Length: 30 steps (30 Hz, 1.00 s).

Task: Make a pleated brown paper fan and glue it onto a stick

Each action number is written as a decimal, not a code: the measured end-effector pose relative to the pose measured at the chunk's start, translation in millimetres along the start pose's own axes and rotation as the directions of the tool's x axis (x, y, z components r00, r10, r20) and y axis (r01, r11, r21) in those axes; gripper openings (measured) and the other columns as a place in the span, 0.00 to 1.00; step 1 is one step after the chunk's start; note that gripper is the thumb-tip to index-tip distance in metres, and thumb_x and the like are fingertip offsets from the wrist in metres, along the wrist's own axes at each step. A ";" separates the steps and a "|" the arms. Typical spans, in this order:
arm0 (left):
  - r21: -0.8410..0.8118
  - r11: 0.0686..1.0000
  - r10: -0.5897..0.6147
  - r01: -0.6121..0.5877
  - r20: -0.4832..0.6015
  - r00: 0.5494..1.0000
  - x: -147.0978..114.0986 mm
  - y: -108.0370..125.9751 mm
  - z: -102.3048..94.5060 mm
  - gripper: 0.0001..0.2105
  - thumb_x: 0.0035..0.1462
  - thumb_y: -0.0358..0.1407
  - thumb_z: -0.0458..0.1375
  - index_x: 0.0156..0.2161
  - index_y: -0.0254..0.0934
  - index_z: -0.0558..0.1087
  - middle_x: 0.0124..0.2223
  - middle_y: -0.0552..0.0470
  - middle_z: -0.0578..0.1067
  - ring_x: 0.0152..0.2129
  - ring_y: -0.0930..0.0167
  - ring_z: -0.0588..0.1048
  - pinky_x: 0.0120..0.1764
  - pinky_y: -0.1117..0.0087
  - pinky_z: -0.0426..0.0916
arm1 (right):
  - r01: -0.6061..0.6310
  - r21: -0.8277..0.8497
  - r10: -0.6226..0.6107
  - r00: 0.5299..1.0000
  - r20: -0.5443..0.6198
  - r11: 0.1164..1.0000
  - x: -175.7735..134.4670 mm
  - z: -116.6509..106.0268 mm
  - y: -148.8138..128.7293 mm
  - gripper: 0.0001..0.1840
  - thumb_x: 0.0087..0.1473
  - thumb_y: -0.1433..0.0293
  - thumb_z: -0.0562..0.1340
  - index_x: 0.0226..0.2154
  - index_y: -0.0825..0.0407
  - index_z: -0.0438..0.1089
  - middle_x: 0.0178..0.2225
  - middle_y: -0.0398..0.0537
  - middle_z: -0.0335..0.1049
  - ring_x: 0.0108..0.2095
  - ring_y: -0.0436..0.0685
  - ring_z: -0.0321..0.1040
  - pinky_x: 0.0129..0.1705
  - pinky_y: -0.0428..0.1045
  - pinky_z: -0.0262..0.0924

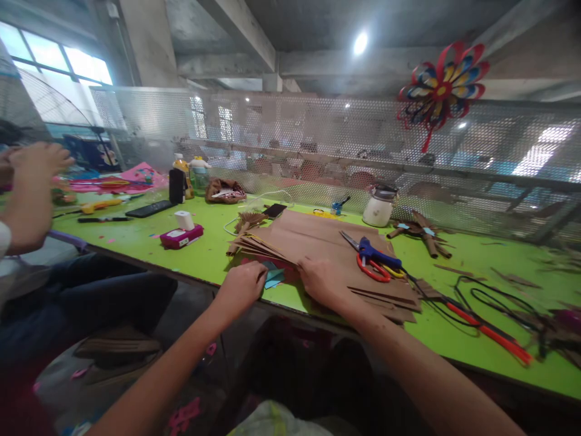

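My left hand [242, 283] is closed at the table's front edge, its fingertips pinched at a small light-blue piece of paper [274, 277]. My right hand [321, 282] grips the near edge of a stack of brown kraft paper [313, 236], and the sheets to its left are fanned and raised a little. The blue piece lies between my two hands, partly under the lifted sheets. On top of the stack, close to my right hand, rest scissors [376, 266] with blue and red handles.
A red-handled tool with a black cord [488, 333] lies at right. Brown paper figures [424, 233] and a white jar [380, 207] stand behind. At left are a pink box [181, 236], phone [152, 209], bottles and a co-worker's hand [40, 160]. A perforated screen [290, 133] backs the green table.
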<state>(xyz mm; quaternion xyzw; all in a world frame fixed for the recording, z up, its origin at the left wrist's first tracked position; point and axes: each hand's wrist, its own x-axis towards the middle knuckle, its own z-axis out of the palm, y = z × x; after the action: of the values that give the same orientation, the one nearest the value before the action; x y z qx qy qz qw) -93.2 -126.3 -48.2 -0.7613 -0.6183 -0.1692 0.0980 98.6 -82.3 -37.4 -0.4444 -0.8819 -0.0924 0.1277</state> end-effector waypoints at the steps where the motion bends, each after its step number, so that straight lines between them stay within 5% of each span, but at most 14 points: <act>1: -0.019 1.000 -0.003 0.003 -0.011 1.000 -1.4 0.0 1.6 0.13 0.57 0.34 0.45 0.35 0.34 0.72 0.34 0.47 0.75 0.31 0.68 0.72 0.34 0.70 0.60 | 0.003 0.000 -0.003 1.000 -0.001 1.000 0.3 0.1 -0.1 0.16 0.58 0.69 0.45 0.34 0.54 0.67 0.34 0.54 0.70 0.31 0.55 0.66 0.29 0.47 0.49; 14: -0.040 0.998 0.039 -0.043 -0.075 0.996 -6.4 3.8 14.3 0.11 0.56 0.31 0.47 0.35 0.34 0.72 0.35 0.47 0.72 0.32 0.70 0.70 0.36 0.71 0.62 | -0.008 -0.015 0.009 0.999 0.039 1.000 1.0 -0.7 -1.2 0.15 0.59 0.70 0.46 0.35 0.54 0.67 0.35 0.54 0.70 0.33 0.56 0.67 0.30 0.47 0.52; 21: -0.284 0.959 -0.072 -0.016 -0.297 0.952 -5.0 -3.6 20.0 0.10 0.56 0.34 0.48 0.30 0.34 0.69 0.31 0.49 0.71 0.30 0.72 0.69 0.36 0.73 0.62 | 0.010 -0.007 -0.010 1.000 0.004 1.000 -0.6 -0.3 -1.9 0.16 0.59 0.69 0.45 0.34 0.54 0.67 0.34 0.53 0.70 0.32 0.55 0.67 0.29 0.47 0.51; 25: -0.512 0.855 -0.322 0.080 -0.404 0.856 -14.7 -3.4 11.6 0.09 0.55 0.38 0.50 0.31 0.35 0.68 0.30 0.53 0.71 0.28 0.74 0.69 0.34 0.75 0.63 | -0.001 -0.019 0.001 1.000 0.018 1.000 -0.7 -0.1 -2.6 0.16 0.58 0.70 0.45 0.35 0.54 0.67 0.35 0.54 0.70 0.32 0.56 0.67 0.30 0.47 0.52; 30: -0.639 0.738 -0.615 0.216 -0.506 0.604 -40.3 -8.8 4.0 0.09 0.52 0.40 0.53 0.33 0.35 0.67 0.25 0.57 0.67 0.22 0.76 0.65 0.28 0.77 0.61 | 0.030 -0.027 -0.029 0.998 0.055 0.999 -0.2 -0.4 -5.5 0.15 0.57 0.74 0.47 0.40 0.53 0.65 0.37 0.54 0.68 0.34 0.55 0.66 0.32 0.47 0.54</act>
<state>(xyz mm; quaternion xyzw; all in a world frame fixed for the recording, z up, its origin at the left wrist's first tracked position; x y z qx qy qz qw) -108.5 -159.5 -67.7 -0.4633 -0.6318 -0.6176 0.0690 94.3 -85.8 -37.3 -0.4353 -0.8902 -0.0942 0.0962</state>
